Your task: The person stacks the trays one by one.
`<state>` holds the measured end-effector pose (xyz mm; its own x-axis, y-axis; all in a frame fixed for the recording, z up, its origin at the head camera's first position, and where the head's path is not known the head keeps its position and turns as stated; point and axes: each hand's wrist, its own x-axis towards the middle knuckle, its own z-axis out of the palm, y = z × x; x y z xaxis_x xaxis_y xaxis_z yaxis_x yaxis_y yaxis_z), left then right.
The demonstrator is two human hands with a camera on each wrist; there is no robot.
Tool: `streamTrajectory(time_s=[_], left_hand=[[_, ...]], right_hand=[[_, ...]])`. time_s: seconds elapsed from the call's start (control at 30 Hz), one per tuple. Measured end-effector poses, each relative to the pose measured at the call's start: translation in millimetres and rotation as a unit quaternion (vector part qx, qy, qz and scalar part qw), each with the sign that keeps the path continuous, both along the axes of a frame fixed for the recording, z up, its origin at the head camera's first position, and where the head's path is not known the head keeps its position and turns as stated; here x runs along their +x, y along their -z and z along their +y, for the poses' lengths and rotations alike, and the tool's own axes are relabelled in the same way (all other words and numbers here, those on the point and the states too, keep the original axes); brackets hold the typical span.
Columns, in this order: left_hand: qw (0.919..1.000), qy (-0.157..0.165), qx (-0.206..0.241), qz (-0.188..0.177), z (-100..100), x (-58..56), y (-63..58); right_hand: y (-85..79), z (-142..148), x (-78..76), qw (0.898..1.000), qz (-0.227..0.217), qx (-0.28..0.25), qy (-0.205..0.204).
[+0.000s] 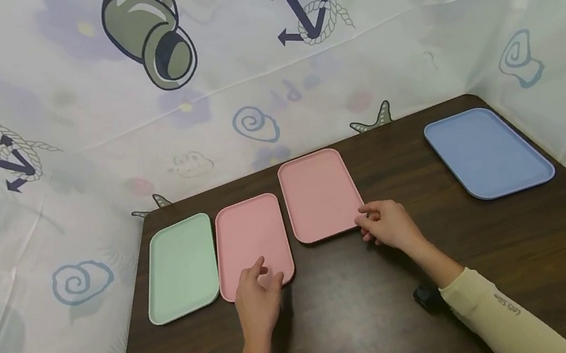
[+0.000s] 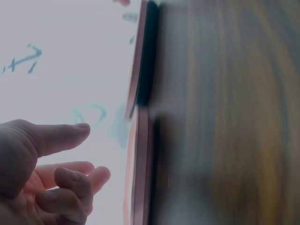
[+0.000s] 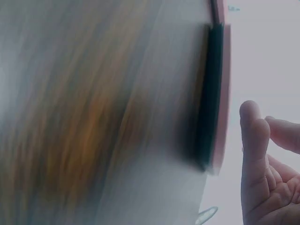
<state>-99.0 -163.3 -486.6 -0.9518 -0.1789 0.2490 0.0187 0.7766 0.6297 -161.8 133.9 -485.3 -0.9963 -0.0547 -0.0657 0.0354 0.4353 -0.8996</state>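
Observation:
Over the near edge of one pink tray (image 1: 253,231) is my left hand (image 1: 258,299), thumb and fingers spread and loosely bent around nothing. In the left wrist view, a gap shows between these fingers (image 2: 75,187) and the pink tray's rim (image 2: 138,178). A second pink tray (image 1: 320,195) lies farther back to the right. My right hand (image 1: 389,226) is by its near right corner, thumb and index finger close together. In the right wrist view, that right hand (image 3: 269,173) stands apart from the tray edge (image 3: 222,103) and holds nothing.
A green tray (image 1: 180,268) lies left of the first pink one, close along its side. A blue tray (image 1: 489,151) sits at the right edge of the dark wooden table (image 1: 351,315). Printed cloth (image 1: 240,52) hangs behind and at both sides.

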Motion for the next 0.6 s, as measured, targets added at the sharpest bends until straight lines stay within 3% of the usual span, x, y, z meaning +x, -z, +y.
streamTrajectory(time_s=[0.13, 0.3, 0.47, 0.6], left_hand=[[0.9993, -0.035, 0.004, -0.011, -26.5, 9.4, -0.8], [0.9954, -0.087, 0.003, -0.04, -51.6, 12.7, -5.1], [0.9866, -0.133, -0.004, -0.095, -67.6, 18.5, -6.5], [0.9809, -0.158, 0.001, -0.113, -73.6, 20.8, -5.7]], right_hand=[[-2.2, -18.8, 5.9, 1.0, -0.006, -0.011, -0.023], [-3.0, -51.3, 15.3, 0.997, -0.018, -0.022, -0.076], [-0.5, -84.0, 24.1, 0.991, -0.023, -0.023, -0.133], [4.7, -103.0, 26.2, 0.988, -0.016, -0.011, -0.155]])
